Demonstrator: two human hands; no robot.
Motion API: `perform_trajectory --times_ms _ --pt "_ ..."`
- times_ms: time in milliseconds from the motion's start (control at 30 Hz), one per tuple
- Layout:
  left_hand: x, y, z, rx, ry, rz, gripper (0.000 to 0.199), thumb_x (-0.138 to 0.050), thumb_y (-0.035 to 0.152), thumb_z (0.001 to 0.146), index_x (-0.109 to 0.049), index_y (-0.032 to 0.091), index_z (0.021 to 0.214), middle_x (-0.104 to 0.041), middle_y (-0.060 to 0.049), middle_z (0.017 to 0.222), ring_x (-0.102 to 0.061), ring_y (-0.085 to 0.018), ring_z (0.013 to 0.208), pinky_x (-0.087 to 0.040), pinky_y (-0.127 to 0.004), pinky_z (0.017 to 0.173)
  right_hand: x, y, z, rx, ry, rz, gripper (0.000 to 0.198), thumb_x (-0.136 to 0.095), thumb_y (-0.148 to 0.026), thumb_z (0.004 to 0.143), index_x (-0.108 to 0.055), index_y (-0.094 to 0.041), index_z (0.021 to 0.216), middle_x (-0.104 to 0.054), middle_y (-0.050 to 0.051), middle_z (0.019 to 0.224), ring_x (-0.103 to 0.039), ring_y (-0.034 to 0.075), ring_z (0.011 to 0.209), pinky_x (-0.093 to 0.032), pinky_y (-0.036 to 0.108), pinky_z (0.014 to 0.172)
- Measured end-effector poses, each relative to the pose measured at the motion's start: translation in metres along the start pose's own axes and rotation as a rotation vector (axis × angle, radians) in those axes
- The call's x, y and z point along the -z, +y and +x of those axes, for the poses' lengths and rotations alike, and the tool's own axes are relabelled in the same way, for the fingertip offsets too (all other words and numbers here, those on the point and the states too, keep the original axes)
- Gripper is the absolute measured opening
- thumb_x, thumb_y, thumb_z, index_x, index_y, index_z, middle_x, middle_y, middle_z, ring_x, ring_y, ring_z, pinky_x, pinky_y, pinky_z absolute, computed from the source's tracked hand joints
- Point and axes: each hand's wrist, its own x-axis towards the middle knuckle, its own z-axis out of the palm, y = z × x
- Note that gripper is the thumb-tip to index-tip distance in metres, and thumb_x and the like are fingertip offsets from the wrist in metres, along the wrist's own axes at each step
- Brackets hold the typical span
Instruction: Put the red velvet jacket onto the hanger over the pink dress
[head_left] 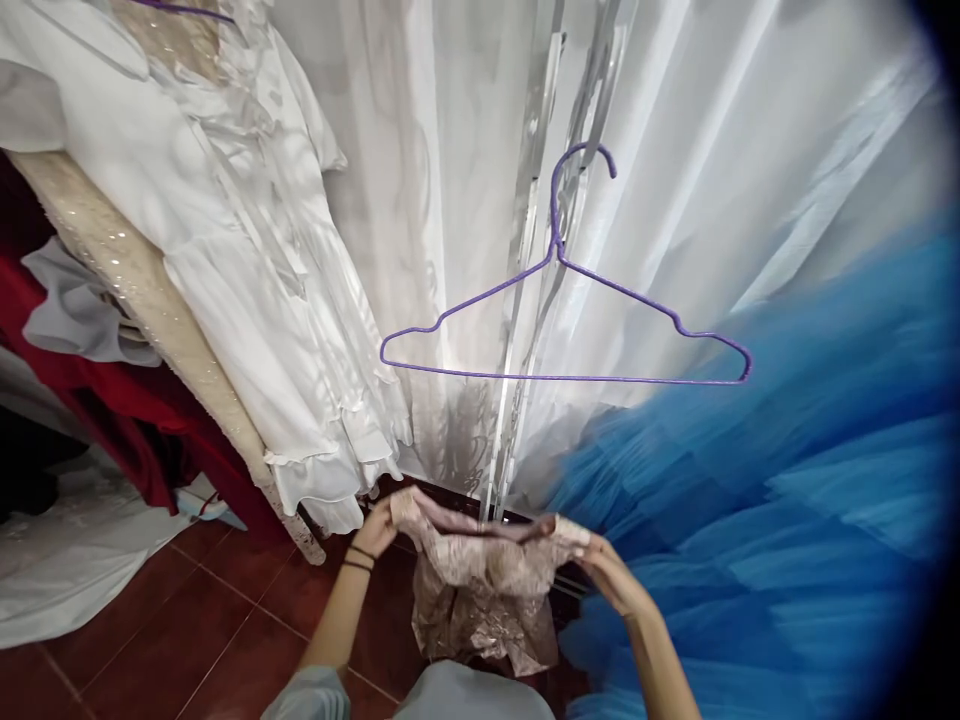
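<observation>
Head view: both hands grip a pinkish-brown garment [484, 580] low in front of the body, above the tiled floor [225, 620]. Left hand [378, 527] is closed around one upper corner, right hand [604, 566] around the opposite one; held apart like this, they seem to keep the top edge spread while the crinkled lower part hangs by its own weight. Beyond and above it, a purple hanger [551, 378] is upright and bare, its hook beside a metal stand [501, 450]; that probably bears it, though the contact is unclear. To the left, a white dress [259, 260] hangs full length, presumably so its ruffles fall straight. Blue tulle [780, 510] fills the right side, its layers bulging close to the right arm.
</observation>
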Motion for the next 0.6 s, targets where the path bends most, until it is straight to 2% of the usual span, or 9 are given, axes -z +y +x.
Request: perform_trajectory --times_ms 67,133,200,267,333,433,500,600 --pt "-0.004 0.068 0.018 -0.149 0.045 -0.030 0.028 -0.085 0.019 0.044 -0.074 0.021 0.070 -0.075 -0.002 0.073 -0.073 -0.021 0.078 -0.059 -0.028 0.074 -0.010 -0.058 0.005 0.038 -0.037 0.105 0.042 -0.071 -0.027 0.056 -0.078 -0.029 0.098 -0.076 0.007 0.105 -0.072 0.029 0.100 -0.057 0.043 0.094" --pt "-0.017 0.134 0.025 -0.287 0.060 -0.048 0.031 -0.085 0.021 0.048 -0.075 0.020 0.077 -0.076 -0.003 0.081 -0.072 -0.019 0.084 -0.058 -0.026 0.079 -0.029 -0.106 0.003 0.085 -0.029 0.158 0.046 -0.073 -0.026 0.053 -0.077 -0.030 0.099 -0.074 0.007 0.113 -0.072 0.030 0.095 -0.061 0.042 0.083" --pt "-0.040 0.189 0.020 -0.445 0.055 -0.062 0.034 -0.085 0.026 0.053 -0.076 0.021 0.085 -0.077 -0.002 0.085 -0.071 -0.016 0.085 -0.058 -0.024 0.081 -0.051 -0.141 -0.002 0.158 -0.019 0.149 0.048 -0.076 -0.030 0.056 -0.075 -0.031 0.104 -0.067 0.008 0.127 -0.073 0.028 0.084 -0.062 0.041 0.070" --pt "-0.068 0.229 0.009 -0.666 0.041 -0.058 0.033 -0.085 0.030 0.057 -0.077 0.020 0.088 -0.076 -0.002 0.087 -0.070 -0.015 0.083 -0.058 -0.022 0.076 -0.072 -0.164 -0.006 0.267 -0.006 0.103 0.054 -0.077 -0.038 0.061 -0.070 -0.032 0.115 -0.059 0.008 0.139 -0.070 0.022 0.068 -0.060 0.038 0.059" --pt "-0.096 0.254 -0.005 -0.818 0.007 -0.019 0.034 -0.086 0.034 0.058 -0.078 0.020 0.088 -0.077 -0.002 0.092 -0.071 -0.016 0.088 -0.058 -0.023 0.077 -0.087 -0.179 -0.007 0.395 0.064 0.037 0.064 -0.078 -0.043 0.064 -0.063 -0.032 0.125 -0.054 0.009 0.145 -0.068 0.019 0.065 -0.058 0.035 0.052" --pt "-0.133 0.273 -0.023 -0.903 -0.089 0.191 0.038 -0.088 0.036 0.055 -0.078 0.018 0.087 -0.077 -0.005 0.095 -0.071 -0.020 0.094 -0.058 -0.029 0.086 -0.089 -0.189 -0.006 0.570 0.303 -0.042 0.060 -0.074 -0.047 0.070 -0.062 -0.029 0.126 -0.065 0.012 0.130 -0.071 0.025 0.083 -0.056 0.031 0.051" --pt "-0.153 0.278 -0.031 -0.880 -0.159 0.428 0.040 -0.090 0.033 0.051 -0.078 0.015 0.085 -0.077 -0.007 0.090 -0.071 -0.023 0.092 -0.058 -0.032 0.085 -0.078 -0.191 -0.006 0.637 0.441 -0.064 0.046 -0.073 -0.046 0.072 -0.068 -0.026 0.112 -0.073 0.011 0.108 -0.071 0.028 0.088 -0.057 0.032 0.053" --pt "-0.175 0.277 -0.035 -0.749 -0.219 0.670 0.038 -0.091 0.036 0.047 -0.076 0.012 0.074 -0.074 -0.007 0.074 -0.070 -0.026 0.081 -0.058 -0.031 0.068 -0.047 -0.189 -0.005 0.670 0.540 -0.149 0.031 -0.079 -0.043 0.065 -0.072 -0.022 0.088 -0.075 0.008 0.087 -0.072 0.029 0.082 -0.060 0.037 0.060"
